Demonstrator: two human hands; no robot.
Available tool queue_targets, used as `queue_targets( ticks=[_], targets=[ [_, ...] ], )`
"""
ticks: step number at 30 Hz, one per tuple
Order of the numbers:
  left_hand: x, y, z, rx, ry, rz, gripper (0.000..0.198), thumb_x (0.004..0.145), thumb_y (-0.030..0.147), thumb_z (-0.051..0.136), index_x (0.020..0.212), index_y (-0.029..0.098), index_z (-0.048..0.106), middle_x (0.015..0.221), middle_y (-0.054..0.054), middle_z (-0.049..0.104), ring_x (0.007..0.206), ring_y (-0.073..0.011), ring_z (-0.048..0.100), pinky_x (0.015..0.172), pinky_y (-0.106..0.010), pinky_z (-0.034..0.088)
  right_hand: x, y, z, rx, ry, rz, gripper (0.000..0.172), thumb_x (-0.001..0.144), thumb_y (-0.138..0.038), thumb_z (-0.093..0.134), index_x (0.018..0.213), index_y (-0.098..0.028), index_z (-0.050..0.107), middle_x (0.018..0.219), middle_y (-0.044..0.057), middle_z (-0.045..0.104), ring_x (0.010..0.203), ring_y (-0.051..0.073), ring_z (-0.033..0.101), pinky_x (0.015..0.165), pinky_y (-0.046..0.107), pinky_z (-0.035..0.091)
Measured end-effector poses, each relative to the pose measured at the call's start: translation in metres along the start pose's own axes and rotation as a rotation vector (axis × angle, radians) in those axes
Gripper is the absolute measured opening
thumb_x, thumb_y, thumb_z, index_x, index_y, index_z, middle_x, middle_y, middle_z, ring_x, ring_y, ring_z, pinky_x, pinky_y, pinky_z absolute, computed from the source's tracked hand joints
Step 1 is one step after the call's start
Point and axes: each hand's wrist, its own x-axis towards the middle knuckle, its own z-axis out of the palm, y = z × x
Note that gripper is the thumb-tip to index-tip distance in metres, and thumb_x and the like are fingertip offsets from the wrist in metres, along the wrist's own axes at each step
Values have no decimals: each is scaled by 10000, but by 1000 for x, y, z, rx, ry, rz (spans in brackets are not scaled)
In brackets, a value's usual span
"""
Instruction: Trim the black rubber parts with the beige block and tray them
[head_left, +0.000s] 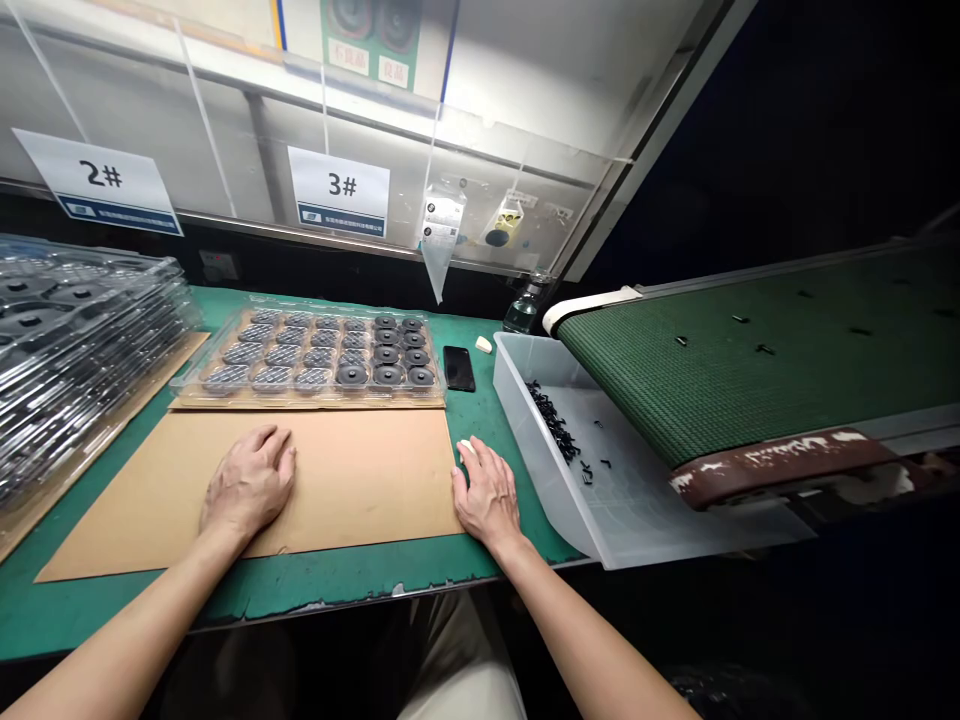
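My left hand lies palm down on a brown cardboard sheet, fingers loosely curled, holding nothing. At the sheet's right edge rests my right hand on the green mat, fingers stretched flat and empty; a small white object shows just beyond its fingertips. Behind the sheet stands a clear plastic tray filled with several round black and grey parts.
A stack of empty clear trays fills the left. A black phone lies right of the filled tray. A white bin with small black pieces sits under the end of a green conveyor belt. Signs 2# and 3# hang behind.
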Motion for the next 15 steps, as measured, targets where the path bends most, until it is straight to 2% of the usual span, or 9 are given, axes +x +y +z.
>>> queue_targets(
  ticks=[10,15],
  targets=[
    [0,3,-4,-35,-4,-8,499,1001,416,381,1275,144,696,1408,-148,630,1280,-327,584,1149,-449,448,-1,1,2,-8,9,-8,422,1003,-261,541,1418,-208,601,1516,115,512,1391,293,459,1173,495,378],
    [0,6,-7,-85,3,-28,467,987,405,414,1248,152,706,1398,-160,638,1272,-346,587,1132,-491,463,0,1,1,-34,13,-13,414,1019,-277,507,1415,-200,602,1526,109,506,1389,277,465,1177,473,376]
  ],
)
